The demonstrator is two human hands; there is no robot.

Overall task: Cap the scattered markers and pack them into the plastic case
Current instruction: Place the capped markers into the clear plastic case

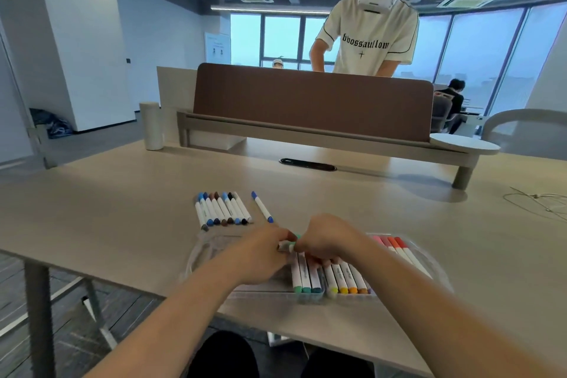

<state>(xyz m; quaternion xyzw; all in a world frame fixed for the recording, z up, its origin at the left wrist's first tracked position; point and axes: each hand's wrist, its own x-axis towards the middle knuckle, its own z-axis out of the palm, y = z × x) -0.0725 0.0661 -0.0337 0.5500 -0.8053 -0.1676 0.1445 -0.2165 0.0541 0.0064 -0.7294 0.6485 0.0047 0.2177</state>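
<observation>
A clear plastic case (429, 258) lies open near the table's front edge, holding rows of capped white markers (334, 278) with green, yellow, orange and red ends. Above the case, my left hand (264, 255) and my right hand (325, 239) meet and both pinch one marker with a green cap (291, 245); most of it is hidden by my fingers. Farther back lies a tidy row of several capped markers (222, 209) in blue, brown and black. A single blue marker (262, 206) lies beside that row.
The case's clear lid (202, 250) lies flat to the left under my left forearm. A brown divider (310, 101) and a white cylinder (152, 126) stand at the table's back. A person stands behind the divider. Cables (540, 199) trail at the far right.
</observation>
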